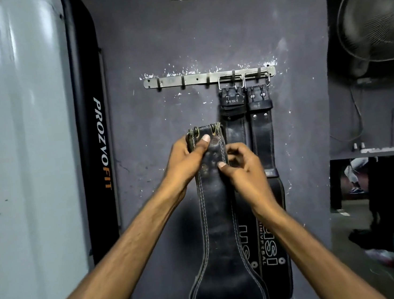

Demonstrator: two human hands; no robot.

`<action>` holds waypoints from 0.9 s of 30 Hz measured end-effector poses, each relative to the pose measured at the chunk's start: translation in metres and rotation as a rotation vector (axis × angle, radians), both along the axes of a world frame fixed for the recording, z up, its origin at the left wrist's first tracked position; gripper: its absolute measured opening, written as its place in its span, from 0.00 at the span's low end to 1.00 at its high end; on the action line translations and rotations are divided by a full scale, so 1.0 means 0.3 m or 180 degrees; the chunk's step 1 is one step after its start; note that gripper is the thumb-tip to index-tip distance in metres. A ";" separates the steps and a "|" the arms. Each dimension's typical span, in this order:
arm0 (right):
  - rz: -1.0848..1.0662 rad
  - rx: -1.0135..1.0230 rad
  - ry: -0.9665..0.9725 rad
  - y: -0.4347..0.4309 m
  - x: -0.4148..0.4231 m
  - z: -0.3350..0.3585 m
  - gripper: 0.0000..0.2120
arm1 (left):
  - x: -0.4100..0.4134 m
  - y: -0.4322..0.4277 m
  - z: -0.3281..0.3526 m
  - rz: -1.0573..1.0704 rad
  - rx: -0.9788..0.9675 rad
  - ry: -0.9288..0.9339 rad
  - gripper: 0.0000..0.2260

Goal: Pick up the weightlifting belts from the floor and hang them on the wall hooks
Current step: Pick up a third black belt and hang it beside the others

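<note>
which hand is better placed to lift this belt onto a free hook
Left: the left hand grips the belt at its top end, under the free hooks; the right hand pinches lower.

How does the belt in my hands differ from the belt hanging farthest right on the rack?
The held belt is gripped by the left hand and right hand below the hook rail; the far-right belt hangs from it by a silver buckle. The held belt's face shows no lettering; the far-right belt carries white lettering lower down. Both are black leather with pale stitching.
</note>
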State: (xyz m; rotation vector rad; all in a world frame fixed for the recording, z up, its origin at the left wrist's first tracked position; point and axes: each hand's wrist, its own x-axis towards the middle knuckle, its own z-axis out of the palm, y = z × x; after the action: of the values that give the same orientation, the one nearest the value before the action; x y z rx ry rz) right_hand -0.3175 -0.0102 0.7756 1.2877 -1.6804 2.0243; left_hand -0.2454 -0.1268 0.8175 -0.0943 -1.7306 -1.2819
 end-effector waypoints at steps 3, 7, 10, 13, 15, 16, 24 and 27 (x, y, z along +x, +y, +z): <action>-0.0112 -0.0197 0.0089 -0.067 -0.029 -0.004 0.13 | -0.049 -0.056 0.005 0.0047 0.0038 0.0020 0.09; -0.0311 -0.0470 0.0220 -0.143 -0.088 0.032 0.08 | -0.105 -0.124 0.025 -0.0036 0.0020 -0.0101 0.12; -0.0484 -0.0644 0.0229 -0.216 -0.151 0.044 0.11 | -0.153 -0.164 0.072 -0.0065 0.0089 -0.0091 0.28; -0.0602 -0.0821 0.0402 -0.280 -0.224 0.077 0.17 | -0.228 -0.213 0.132 -0.0135 -0.0110 0.0037 0.37; -0.0708 -0.0886 0.0506 -0.306 -0.281 0.128 0.21 | -0.286 -0.228 0.166 -0.0069 -0.0365 0.0054 0.39; -0.0740 -0.0911 0.0562 -0.319 -0.312 0.155 0.22 | -0.319 -0.240 0.181 -0.0007 -0.0455 0.0082 0.39; -0.1176 -0.1293 0.1053 -0.426 -0.533 0.426 0.23 | -0.563 -0.341 0.373 0.1461 -0.1106 0.0869 0.27; -0.1566 -0.1296 0.1181 -0.455 -0.580 0.532 0.21 | -0.620 -0.353 0.481 0.2482 -0.1815 0.0787 0.26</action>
State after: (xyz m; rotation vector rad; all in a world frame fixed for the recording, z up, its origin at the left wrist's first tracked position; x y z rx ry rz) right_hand -0.4916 -0.1466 0.9353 0.9228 -1.1873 1.6029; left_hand -0.4314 -0.2327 0.9619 0.0875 -1.6194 -0.1910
